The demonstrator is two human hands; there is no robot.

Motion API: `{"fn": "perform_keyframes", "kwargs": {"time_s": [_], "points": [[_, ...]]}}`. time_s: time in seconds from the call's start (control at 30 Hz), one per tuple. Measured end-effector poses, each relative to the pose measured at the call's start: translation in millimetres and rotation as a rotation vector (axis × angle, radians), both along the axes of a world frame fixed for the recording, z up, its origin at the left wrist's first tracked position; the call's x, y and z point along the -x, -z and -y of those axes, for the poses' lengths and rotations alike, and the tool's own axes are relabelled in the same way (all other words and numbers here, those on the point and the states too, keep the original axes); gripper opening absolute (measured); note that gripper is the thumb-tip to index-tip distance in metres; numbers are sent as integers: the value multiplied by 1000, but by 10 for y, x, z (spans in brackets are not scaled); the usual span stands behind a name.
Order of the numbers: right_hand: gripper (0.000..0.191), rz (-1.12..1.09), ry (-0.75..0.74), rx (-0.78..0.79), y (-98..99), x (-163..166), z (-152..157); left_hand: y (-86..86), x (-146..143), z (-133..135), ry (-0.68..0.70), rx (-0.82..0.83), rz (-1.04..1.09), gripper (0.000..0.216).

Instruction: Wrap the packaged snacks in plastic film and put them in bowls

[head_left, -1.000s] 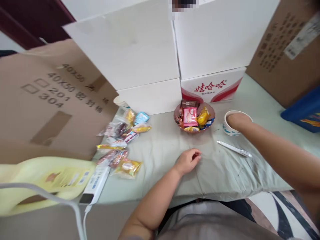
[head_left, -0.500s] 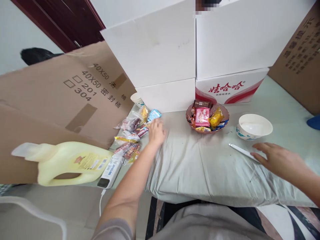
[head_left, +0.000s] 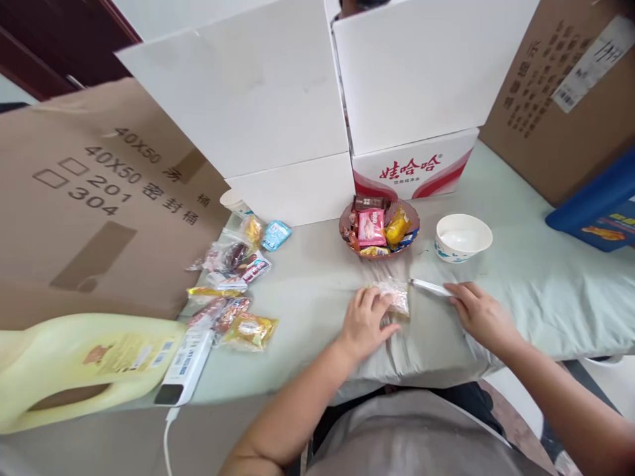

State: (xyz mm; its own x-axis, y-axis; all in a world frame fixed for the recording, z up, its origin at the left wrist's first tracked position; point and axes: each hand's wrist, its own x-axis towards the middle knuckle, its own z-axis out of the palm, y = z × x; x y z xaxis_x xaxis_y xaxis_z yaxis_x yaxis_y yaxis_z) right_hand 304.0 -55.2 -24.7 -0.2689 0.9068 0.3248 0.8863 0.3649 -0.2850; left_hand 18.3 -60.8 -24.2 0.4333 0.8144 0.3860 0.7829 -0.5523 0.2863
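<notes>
My left hand rests on the pale green cloth with its fingers on the left end of a small clear snack packet, pinning it down. My right hand lies to the right, fingers curled over the near end of a white pen-like tool. Just behind them stand a brown bowl full of wrapped snacks and an empty white bowl.
A pile of wrapped snacks lies at the left, with a yellow jug and a white power bank near the front. White cartons and brown cardboard boxes wall the back. A blue box sits at right.
My left hand came back from the snack pile with a clear packet and set it in front of me. My right hand slid left onto the white pen-like tool.
</notes>
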Motion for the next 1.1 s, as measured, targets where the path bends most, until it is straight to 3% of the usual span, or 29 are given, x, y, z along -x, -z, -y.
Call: {"fn": "perform_keyframes", "kwargs": {"time_s": [0.07,0.2,0.3,0.5,0.6,0.67,0.8,0.87,0.93,1.03,1.1], "points": [[31,-72,-33,0,-110,189,38,62,-80,98,33,-16,128,57],[32,-115,-167,29,-282,511,144,115,41,47,28,9,354,44],[32,-54,-226,86,-311,493,153,127,104,12,37,20,398,36],[32,-5,61,65,-144,-96,2,178,74,2,-48,68,463,48],[27,-11,131,13,-128,-76,-8,185,74,-46,-63,85,496,34],[27,-136,28,-19,-171,172,16,165,71,-60,-4,101,527,19],[46,-294,-317,49,-217,848,22,122,72,-32,144,204,573,13],[29,-313,-351,126,-164,1028,-20,135,117,-35,89,267,669,13],[10,-365,-273,188,-85,1023,-71,168,207,-70,-64,296,861,19],[5,-469,-179,207,-22,803,-105,192,337,-126,-276,237,1090,25],[7,-497,-232,191,-45,682,-75,163,329,-118,-262,172,1039,25]]}}
